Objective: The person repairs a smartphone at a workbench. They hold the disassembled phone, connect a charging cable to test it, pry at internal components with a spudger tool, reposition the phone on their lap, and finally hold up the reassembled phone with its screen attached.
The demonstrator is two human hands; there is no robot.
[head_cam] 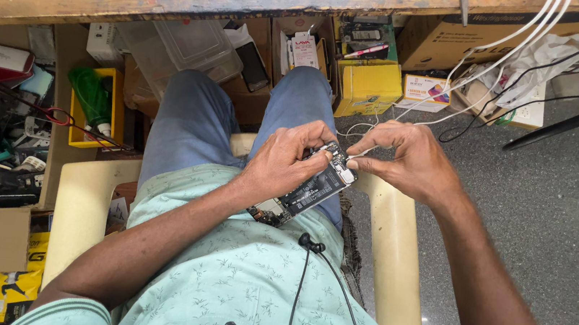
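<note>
The phone [312, 187], one unit with its back cover off, lies over the person's lap above a cream chair [395, 254]. The left hand [286, 162] clamps its upper body, fingers curled over the edge. The right hand [406, 161] pinches at the top corner. It is judged light, rigid and fragile; grip belongs on the side edges, clear of exposed circuitry. Two hands, one phone.
</note>
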